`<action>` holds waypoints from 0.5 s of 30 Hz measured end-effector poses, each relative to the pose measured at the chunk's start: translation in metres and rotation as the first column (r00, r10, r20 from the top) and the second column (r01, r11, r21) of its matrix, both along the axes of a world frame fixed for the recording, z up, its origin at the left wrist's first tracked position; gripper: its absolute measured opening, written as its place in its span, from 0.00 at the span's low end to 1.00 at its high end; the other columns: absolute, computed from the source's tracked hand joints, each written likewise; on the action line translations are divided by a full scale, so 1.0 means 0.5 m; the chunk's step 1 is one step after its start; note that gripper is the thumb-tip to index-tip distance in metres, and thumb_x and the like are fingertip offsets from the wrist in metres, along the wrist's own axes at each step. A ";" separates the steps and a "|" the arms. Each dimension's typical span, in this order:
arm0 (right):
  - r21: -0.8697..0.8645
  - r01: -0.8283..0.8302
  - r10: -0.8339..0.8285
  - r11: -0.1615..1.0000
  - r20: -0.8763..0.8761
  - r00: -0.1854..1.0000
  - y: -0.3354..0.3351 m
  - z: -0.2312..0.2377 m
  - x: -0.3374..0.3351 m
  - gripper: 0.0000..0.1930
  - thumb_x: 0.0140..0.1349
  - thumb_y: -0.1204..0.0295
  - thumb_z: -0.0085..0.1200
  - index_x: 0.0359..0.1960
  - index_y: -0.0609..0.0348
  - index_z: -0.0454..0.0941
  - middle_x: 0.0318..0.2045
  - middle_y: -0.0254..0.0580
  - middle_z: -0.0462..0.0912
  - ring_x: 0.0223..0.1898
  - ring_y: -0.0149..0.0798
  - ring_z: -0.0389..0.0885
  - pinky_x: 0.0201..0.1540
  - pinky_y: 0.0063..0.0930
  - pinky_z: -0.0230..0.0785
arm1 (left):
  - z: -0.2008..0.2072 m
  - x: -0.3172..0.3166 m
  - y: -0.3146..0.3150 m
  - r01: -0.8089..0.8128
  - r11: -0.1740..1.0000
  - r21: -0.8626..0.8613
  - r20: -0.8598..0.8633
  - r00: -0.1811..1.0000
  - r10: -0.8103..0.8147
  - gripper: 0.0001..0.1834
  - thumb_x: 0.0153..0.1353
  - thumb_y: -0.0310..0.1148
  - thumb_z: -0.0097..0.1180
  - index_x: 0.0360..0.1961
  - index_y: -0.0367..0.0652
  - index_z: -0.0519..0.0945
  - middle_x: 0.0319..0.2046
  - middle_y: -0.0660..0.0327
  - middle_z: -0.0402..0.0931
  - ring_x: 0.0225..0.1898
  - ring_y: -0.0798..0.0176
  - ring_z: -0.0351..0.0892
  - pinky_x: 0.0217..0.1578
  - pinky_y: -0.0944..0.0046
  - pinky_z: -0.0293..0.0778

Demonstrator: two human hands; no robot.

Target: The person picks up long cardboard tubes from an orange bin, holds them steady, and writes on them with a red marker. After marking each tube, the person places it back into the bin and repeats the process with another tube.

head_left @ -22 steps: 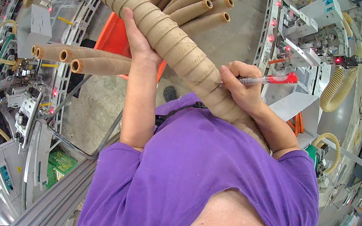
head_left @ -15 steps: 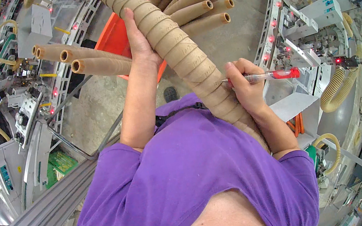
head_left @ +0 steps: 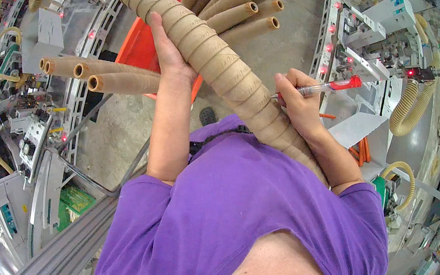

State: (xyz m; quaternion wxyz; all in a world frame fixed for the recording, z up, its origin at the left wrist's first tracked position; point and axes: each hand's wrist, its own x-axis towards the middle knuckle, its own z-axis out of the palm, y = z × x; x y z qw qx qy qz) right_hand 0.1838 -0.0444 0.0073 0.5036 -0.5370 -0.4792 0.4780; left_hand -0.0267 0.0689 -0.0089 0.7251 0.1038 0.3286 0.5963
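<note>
**A:** What crowds the head view around the hands?

**B:** A long spiral-wound cardboard tube runs from the top edge down across the middle to the person's purple shirt, and it hides part of the red crate and the floor behind it. The left hand lies flat along the tube's left side, fingers stretched out and pressed together. The right hand sits against the tube's right side lower down, pinching a red-capped pen whose tip touches the tube.

**A:** And beyond the tube?

**B:** Machine racks curve along both sides. The left rack carries small red lights and cables; the right rack has white boxes, more red lights and a ribbed beige hose looping down from it. A grey metal rail slants across the lower left.

**A:** Any labels or packages?

**B:** A white sheet lies just right of the right forearm, with orange sticks beside it. A green patch shows low on the left rack; too small to tell what it is.

**A:** Containers?

**B:** A red crate stands on the grey floor behind the left forearm. Its contents are hidden. Three shorter cardboard tubes lie across its left edge, open ends pointing left. Another bundle of tubes fans out at upper right, open ends pointing right.
</note>
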 end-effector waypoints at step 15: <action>0.127 0.020 -0.051 0.992 0.245 0.968 0.010 -0.005 0.018 0.17 0.62 0.70 0.55 0.14 0.56 0.68 0.15 0.30 0.70 0.20 0.24 0.67 0.22 0.22 0.61 | -0.007 -0.004 0.022 -0.094 0.981 0.172 -0.066 0.992 0.106 0.45 0.60 0.68 0.37 0.68 0.45 0.55 0.57 0.52 0.66 0.54 0.50 0.71 0.54 0.48 0.71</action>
